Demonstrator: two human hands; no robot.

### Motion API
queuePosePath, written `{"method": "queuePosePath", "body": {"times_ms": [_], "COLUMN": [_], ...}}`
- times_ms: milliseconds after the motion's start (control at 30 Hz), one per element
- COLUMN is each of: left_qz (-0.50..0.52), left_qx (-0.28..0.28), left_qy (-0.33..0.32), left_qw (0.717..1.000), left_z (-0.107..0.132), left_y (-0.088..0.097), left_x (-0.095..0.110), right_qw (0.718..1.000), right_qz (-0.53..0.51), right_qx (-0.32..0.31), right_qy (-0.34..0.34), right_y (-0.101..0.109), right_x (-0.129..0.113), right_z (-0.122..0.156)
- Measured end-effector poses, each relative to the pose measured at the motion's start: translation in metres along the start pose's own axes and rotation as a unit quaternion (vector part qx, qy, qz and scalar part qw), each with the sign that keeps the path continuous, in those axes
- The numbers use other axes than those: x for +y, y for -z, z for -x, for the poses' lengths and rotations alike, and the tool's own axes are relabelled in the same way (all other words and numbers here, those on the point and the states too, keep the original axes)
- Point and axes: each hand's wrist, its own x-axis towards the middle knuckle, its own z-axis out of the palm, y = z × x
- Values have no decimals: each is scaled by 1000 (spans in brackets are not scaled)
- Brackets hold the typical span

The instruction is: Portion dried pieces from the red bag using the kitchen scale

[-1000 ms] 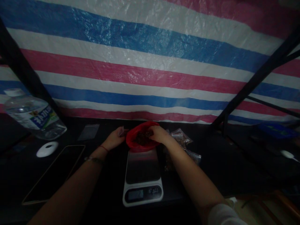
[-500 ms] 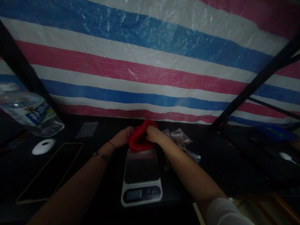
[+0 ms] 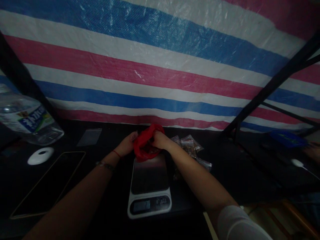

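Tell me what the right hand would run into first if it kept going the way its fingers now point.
The right hand points left, fingers already gripping the red bag above the scale. Going on, it would press through the bag into the left hand on the bag's other side, though depth is hard to judge in this dim view.

Both hands, left hand [image 3: 127, 144] and right hand [image 3: 159, 140], around red bag [image 3: 145, 144] above scale [image 3: 150, 182].

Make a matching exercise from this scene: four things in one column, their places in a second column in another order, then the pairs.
Things:
1. red bag
2. kitchen scale
3. water bottle
4. small clear packets

Places:
A. far left edge of the table
B. held between both hands
C. right of the red bag
D. between the two forearms, display toward the camera

Pairs: 1-B, 2-D, 3-A, 4-C
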Motion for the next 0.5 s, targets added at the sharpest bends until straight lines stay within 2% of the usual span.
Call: {"method": "queuePosePath", "body": {"times_ms": [200,300,367,500], "left_qz": [53,46,29,30], "left_qx": [-45,-40,-33,-53], "left_qy": [-9,-13,-9,-23], "left_qw": [998,998,999,998], "left_z": [1,1,1,0], "left_y": [-4,-4,-3,-3], "left_x": [1,4,7,10], "right_qw": [1000,999,998,999], "right_qz": [-20,-37,-45,-42], "right_qx": [8,-24,-27,-25], "right_qy": [-13,-18,-19,-20], "right_y": [1,1,0,-5], "right_x": [1,0,0,1], "right_z": [1,2,3,2]}}
